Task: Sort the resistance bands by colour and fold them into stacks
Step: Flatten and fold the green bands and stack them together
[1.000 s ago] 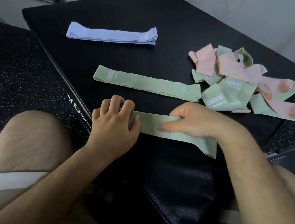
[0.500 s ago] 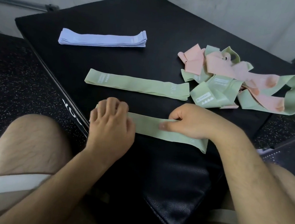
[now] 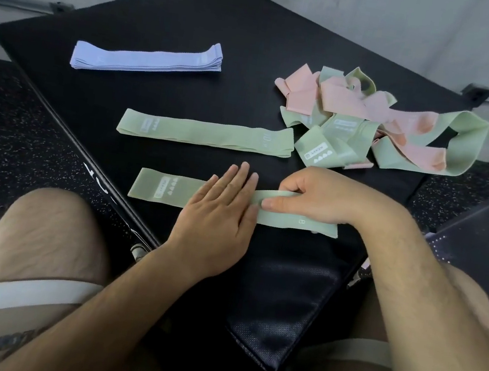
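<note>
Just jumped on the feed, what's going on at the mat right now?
A person is smoothing out a green band on the near part of the black mat. The left hand presses flat on its middle, and the right hand pinches it nearer the right end. A second green band lies flat just beyond. A lilac stack sits folded at the far left, and a tangled pile of pink and green bands waits unsorted on the right.
</note>
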